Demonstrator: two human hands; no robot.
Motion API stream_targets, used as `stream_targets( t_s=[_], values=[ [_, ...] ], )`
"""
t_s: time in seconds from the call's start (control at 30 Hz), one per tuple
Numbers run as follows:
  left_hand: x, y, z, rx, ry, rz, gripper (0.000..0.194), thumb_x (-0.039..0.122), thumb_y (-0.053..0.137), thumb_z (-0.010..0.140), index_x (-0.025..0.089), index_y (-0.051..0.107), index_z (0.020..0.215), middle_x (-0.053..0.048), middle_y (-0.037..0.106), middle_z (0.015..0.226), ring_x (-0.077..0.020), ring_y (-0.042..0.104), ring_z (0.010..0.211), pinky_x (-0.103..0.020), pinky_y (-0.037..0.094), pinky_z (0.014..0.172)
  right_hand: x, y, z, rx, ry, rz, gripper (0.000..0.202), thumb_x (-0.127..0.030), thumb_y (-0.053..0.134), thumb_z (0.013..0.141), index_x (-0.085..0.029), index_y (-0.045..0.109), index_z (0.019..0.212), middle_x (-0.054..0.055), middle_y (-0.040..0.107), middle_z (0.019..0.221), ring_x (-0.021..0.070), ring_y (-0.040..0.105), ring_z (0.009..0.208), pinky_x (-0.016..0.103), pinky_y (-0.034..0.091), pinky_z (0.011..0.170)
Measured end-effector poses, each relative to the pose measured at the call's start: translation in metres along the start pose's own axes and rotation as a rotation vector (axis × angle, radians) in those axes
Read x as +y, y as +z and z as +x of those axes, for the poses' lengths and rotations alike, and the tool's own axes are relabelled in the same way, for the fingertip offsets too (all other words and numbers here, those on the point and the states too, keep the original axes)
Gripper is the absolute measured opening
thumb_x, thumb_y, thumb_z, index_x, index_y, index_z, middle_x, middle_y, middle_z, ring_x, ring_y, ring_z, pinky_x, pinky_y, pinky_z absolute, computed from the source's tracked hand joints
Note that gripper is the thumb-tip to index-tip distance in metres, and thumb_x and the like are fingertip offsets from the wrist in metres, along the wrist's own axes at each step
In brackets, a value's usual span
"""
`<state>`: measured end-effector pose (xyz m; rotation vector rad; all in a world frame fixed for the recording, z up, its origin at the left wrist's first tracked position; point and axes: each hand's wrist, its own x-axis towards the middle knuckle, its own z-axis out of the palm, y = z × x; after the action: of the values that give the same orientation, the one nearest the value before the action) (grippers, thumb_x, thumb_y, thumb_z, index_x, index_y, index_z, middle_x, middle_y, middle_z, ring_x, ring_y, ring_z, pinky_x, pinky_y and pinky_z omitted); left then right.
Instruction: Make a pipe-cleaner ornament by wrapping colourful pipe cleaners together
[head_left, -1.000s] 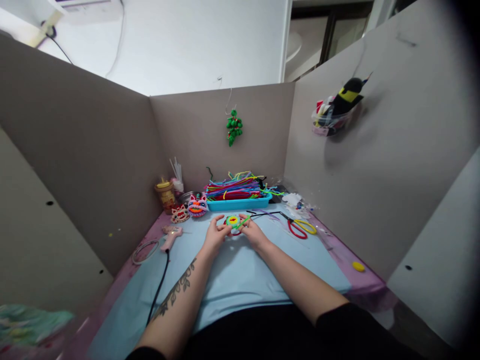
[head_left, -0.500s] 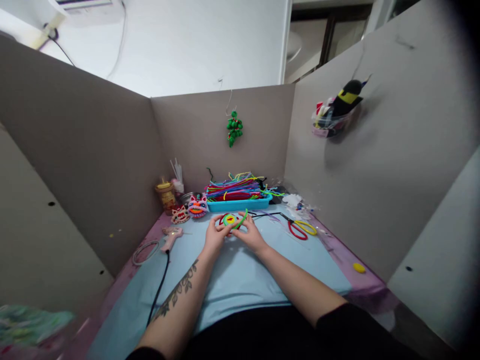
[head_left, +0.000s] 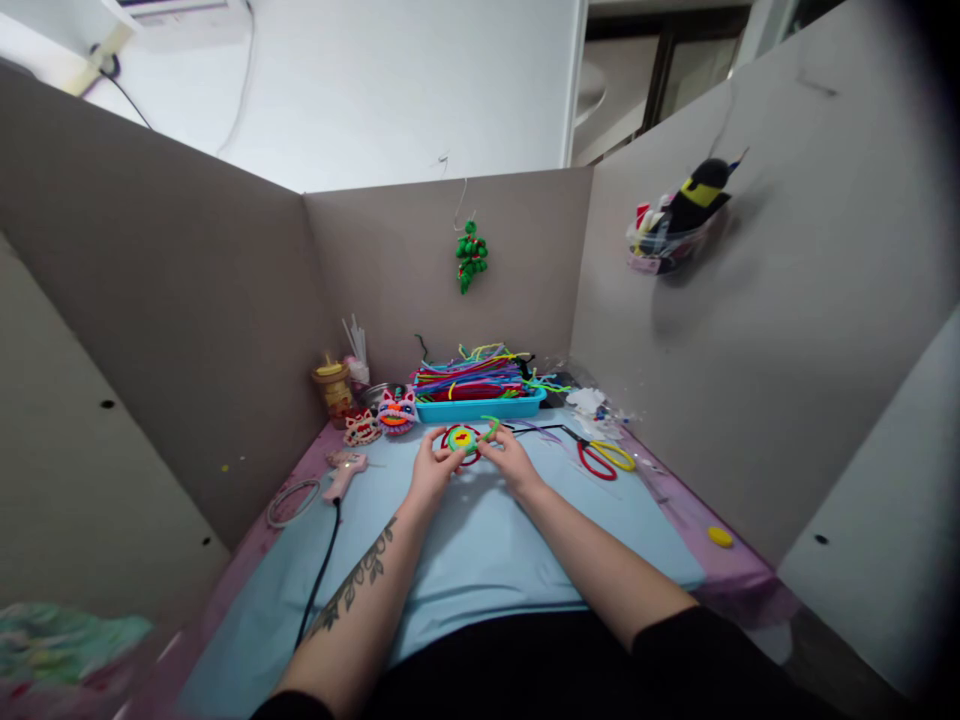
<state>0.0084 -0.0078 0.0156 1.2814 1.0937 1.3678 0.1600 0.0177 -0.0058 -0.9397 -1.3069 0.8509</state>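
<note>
Between my hands, just above the blue cloth, is a round coil of pipe cleaners (head_left: 462, 440), yellow in the middle with a red mark, then green, with a red ring around the outside. My left hand (head_left: 433, 467) pinches the coil by its left side. On the right, my right hand (head_left: 510, 460) has its fingers closed on a loose green pipe cleaner (head_left: 491, 425) that curves up from the coil's edge. The fingertips partly cover the coil's lower rim. Right of my hands, a black pipe cleaner (head_left: 536, 431) lies on the cloth.
A blue tray (head_left: 480, 409) of colourful pipe cleaners stands behind. Scissors (head_left: 600, 458) with red and yellow handles lie right; a pink glue gun (head_left: 346, 474) with its cord lies left. Two lion-head figures (head_left: 396, 412) sit back left. A yellow disc (head_left: 720, 537) lies far right.
The coil now faces me more openly, with more of its red ring showing. My right hand has shifted slightly right, and the loose green end has swung from steep to a flatter curve.
</note>
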Motion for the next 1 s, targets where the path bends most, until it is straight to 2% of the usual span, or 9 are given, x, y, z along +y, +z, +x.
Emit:
stream_targets(
  t_s=[0.1, 0.23, 0.4, 0.57, 0.77, 1.0],
  values=[
    [-0.0002, 0.0001, 0.0001, -0.03, 0.003, 0.008, 0.076, 0.039, 0.074, 0.06, 0.015, 0.038, 0.122, 0.006, 0.055, 0.055, -0.0102, 0.054, 0.047, -0.016, 0.029, 0.04, 0.0025, 0.0024, -0.0013, -0.033, 0.033, -0.006, 0.029, -0.046, 0.073, 0.059, -0.019, 0.063, 0.064, 0.009, 0.046, 0.13, 0.0303, 0.036, 0.126, 0.041, 0.023, 0.105],
    [0.0016, 0.0017, -0.0017, -0.072, -0.006, 0.016, 0.084, 0.036, 0.075, 0.059, 0.014, 0.032, 0.128, 0.004, 0.058, 0.059, -0.0123, 0.057, 0.051, -0.016, 0.032, 0.04, 0.0025, 0.0016, -0.0015, -0.077, 0.044, 0.056, 0.031, -0.046, 0.071, 0.061, -0.018, 0.059, 0.059, 0.009, 0.04, 0.136, 0.0296, 0.038, 0.125, 0.041, 0.024, 0.104],
    [0.0052, 0.0032, -0.0042, -0.074, -0.014, -0.013, 0.089, 0.03, 0.079, 0.053, 0.015, 0.031, 0.127, 0.003, 0.06, 0.064, -0.013, 0.059, 0.053, -0.017, 0.035, 0.042, -0.0036, -0.0006, -0.0024, -0.097, 0.045, 0.073, 0.033, -0.047, 0.07, 0.062, -0.018, 0.055, 0.055, 0.009, 0.044, 0.132, 0.0276, 0.036, 0.126, 0.041, 0.023, 0.104],
    [0.0049, 0.0014, -0.0026, -0.017, -0.008, -0.02, 0.084, 0.033, 0.077, 0.056, 0.016, 0.034, 0.125, 0.001, 0.062, 0.071, -0.0122, 0.06, 0.054, -0.017, 0.033, 0.04, -0.0057, -0.0009, -0.0029, -0.07, 0.018, 0.013, 0.031, -0.044, 0.07, 0.062, -0.018, 0.056, 0.056, 0.009, 0.043, 0.133, 0.0274, 0.037, 0.125, 0.04, 0.02, 0.106],
    [0.0014, -0.0011, 0.0002, 0.033, 0.023, -0.035, 0.075, 0.034, 0.077, 0.056, 0.017, 0.038, 0.117, 0.006, 0.056, 0.061, -0.0084, 0.053, 0.046, -0.017, 0.035, 0.044, -0.0023, 0.0016, -0.0049, -0.048, -0.01, -0.052, 0.025, -0.041, 0.069, 0.064, -0.019, 0.057, 0.059, 0.009, 0.044, 0.129, 0.0267, 0.041, 0.121, 0.038, 0.022, 0.106],
    [0.0036, -0.0029, -0.0002, -0.058, 0.091, -0.044, 0.072, 0.032, 0.076, 0.057, 0.019, 0.037, 0.117, 0.008, 0.053, 0.061, -0.0078, 0.052, 0.05, -0.018, 0.039, 0.049, 0.0021, 0.0, -0.0052, -0.059, -0.034, 0.0, 0.023, -0.043, 0.067, 0.066, -0.02, 0.064, 0.068, 0.008, 0.047, 0.124, 0.024, 0.042, 0.12, 0.035, 0.026, 0.104]
  ],
)
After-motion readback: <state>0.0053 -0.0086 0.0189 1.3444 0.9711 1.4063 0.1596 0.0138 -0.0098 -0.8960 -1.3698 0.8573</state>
